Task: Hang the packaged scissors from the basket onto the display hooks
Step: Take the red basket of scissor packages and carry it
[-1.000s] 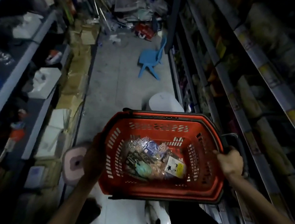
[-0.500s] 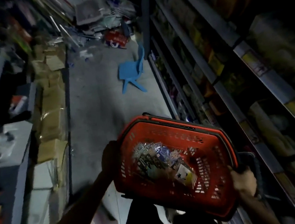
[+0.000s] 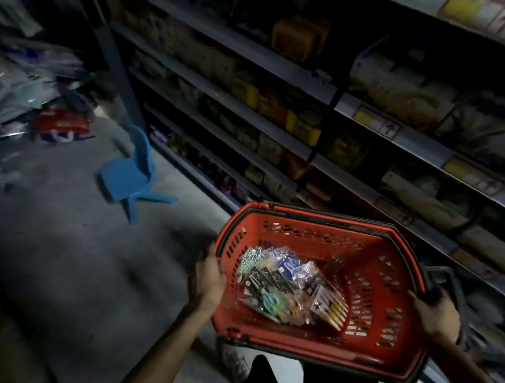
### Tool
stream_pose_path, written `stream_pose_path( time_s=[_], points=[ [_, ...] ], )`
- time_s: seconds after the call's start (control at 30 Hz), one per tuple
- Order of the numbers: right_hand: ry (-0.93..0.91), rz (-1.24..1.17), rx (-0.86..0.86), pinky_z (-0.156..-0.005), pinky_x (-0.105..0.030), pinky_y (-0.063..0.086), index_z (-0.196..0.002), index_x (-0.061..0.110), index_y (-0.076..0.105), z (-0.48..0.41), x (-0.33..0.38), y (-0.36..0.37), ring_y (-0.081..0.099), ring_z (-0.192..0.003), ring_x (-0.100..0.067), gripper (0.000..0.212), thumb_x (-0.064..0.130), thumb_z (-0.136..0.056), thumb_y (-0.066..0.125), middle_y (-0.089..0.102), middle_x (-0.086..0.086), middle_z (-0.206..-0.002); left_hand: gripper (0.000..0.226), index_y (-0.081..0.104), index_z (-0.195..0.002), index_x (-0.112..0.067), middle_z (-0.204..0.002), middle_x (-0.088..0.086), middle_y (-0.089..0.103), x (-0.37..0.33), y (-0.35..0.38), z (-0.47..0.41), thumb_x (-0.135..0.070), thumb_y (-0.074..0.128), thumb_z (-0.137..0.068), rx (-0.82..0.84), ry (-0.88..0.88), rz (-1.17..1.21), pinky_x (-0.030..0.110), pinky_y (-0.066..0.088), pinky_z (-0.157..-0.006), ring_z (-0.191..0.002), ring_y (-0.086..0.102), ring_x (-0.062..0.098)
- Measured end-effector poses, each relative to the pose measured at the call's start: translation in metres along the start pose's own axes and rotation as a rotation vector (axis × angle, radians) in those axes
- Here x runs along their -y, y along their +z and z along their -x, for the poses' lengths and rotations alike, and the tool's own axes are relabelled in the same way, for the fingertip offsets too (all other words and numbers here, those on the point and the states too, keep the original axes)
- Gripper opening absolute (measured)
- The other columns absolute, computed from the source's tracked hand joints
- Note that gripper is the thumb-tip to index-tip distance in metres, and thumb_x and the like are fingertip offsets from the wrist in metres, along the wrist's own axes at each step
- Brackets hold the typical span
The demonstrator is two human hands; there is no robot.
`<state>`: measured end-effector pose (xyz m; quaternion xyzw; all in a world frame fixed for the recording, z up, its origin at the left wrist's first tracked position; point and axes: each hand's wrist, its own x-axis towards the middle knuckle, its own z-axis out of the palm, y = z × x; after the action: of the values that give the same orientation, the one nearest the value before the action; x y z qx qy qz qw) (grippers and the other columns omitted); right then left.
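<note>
In a dim shop aisle, both grips carried the red basket (image 3: 312, 231), tilted toward the shelves (image 3: 412, 141) on the right. Left grip (image 3: 209, 279) lay against the basket's left wall. Too blurry to tell if its fingers curled over the rim. Right grip (image 3: 436, 312) was wrapped round the rim at the right end. Packs of scissors (image 3: 287, 288) sat heaped on the basket floor, none taken out. A blue chair (image 3: 131, 173) stood further down the aisle. No display hooks in view. Step, prob.: hauling stock to the hook spot. Next move likely needs locating the hooks, freeing one grip from the basket, then pinching a single pack by its top edge.
</note>
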<state>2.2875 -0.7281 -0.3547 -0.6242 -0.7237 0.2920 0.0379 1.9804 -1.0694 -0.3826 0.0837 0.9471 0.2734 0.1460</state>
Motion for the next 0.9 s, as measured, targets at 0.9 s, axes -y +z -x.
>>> stream_pose_path(
  time_s=[0.9],
  points=[
    [0.312,-0.082,0.024,-0.075,-0.044,0.052,-0.094,0.007,0.061,0.015,0.065,0.125,0.069,-0.09,-0.044,0.033,0.036,-0.086,0.076,0.071,-0.027,-0.094,0.024,0.064,-0.115,-0.009,-0.108,0.015,0.077,0.021,-0.029,-0.164,-0.013,0.073,-0.093,0.165,0.057,-0.156,0.042,0.058,-0.086,-0.103,0.074,0.036]
  ],
)
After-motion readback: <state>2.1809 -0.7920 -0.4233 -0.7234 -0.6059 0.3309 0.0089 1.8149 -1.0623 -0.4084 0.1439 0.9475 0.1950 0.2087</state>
